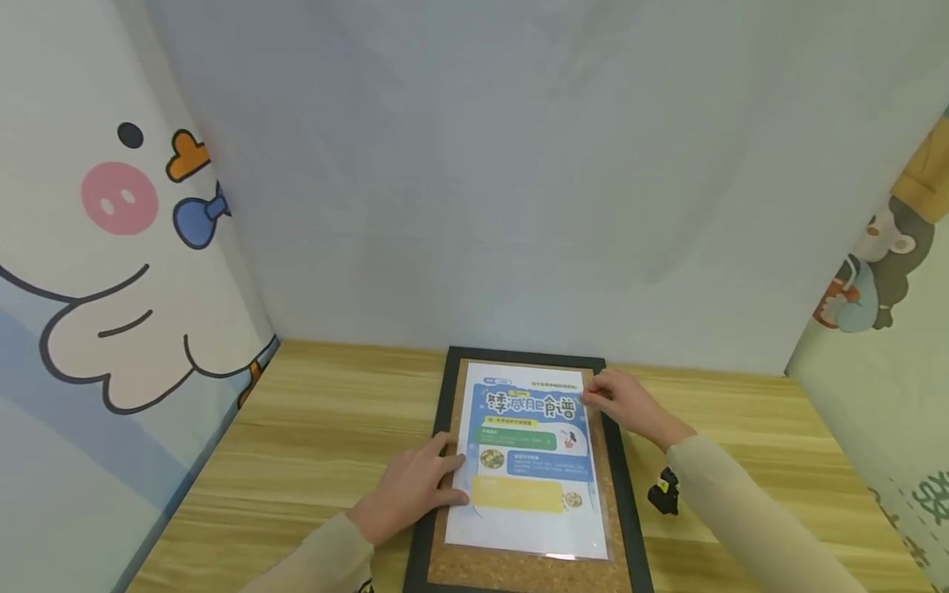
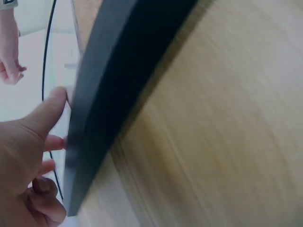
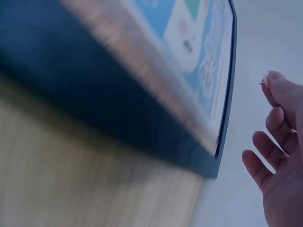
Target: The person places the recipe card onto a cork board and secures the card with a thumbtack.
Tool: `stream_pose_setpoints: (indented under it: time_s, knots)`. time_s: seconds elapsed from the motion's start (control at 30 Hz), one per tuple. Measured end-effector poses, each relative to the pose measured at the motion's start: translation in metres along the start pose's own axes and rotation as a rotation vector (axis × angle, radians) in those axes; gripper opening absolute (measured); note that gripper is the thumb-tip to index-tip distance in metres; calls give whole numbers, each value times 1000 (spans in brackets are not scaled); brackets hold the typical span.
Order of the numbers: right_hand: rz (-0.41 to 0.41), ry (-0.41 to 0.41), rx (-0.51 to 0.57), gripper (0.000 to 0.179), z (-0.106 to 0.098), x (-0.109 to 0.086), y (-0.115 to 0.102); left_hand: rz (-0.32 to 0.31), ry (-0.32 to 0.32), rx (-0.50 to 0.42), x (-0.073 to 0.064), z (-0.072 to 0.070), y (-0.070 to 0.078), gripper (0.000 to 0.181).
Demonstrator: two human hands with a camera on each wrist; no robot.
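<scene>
A printed poster [image 1: 530, 461] with blue, green and yellow blocks lies on a cork board [image 1: 489, 568] set in a black frame [image 1: 630, 527]. My left hand [image 1: 408, 486] rests at the left side of the board, its fingertips touching the sheet's left edge. In the left wrist view the thumb [image 2: 49, 106] reaches over the black frame. Near the sheet's upper right corner, my right hand [image 1: 630, 408] pinches a small pushpin [image 3: 263, 82] between thumb and index finger. Its thin metal point shows in the right wrist view; the other fingers are loosely bent.
On the wooden table [image 1: 326, 412], right of the frame by the right sleeve, sits a small black object [image 1: 664, 494] with a yellow-green patch. A pale curtain [image 1: 474, 181] hangs behind the table, and cartoon-printed cloths [image 1: 148, 346] flank it.
</scene>
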State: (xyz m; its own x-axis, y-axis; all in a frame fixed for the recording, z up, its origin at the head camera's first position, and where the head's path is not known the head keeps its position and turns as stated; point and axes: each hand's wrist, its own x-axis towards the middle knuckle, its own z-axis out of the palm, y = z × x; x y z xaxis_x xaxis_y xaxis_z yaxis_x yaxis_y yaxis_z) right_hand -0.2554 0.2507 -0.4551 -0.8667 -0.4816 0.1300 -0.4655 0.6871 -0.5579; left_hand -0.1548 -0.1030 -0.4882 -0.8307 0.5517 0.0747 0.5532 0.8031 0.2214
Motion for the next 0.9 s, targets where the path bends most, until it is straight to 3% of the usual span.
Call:
stream_pose_setpoints:
  time_s: [0.23,0.4,0.57,0.73,0.9]
  knots:
    - [28,-35,-5,18,20,43,-30,15,-39,-96,-2,4,-9,70]
    - [48,-55,18,16,38,67,-47,12,-51,-113,-5,5,-13,73]
    - [41,-37,56,17,51,90,-51,14,-51,-107,-2,3,-15,74]
    - [62,-48,80,16,63,107,-50,76,-16,-67,0,6,-23,74]
    - [102,-83,83,19,74,121,-53,102,-63,-161,-1,11,-28,74]
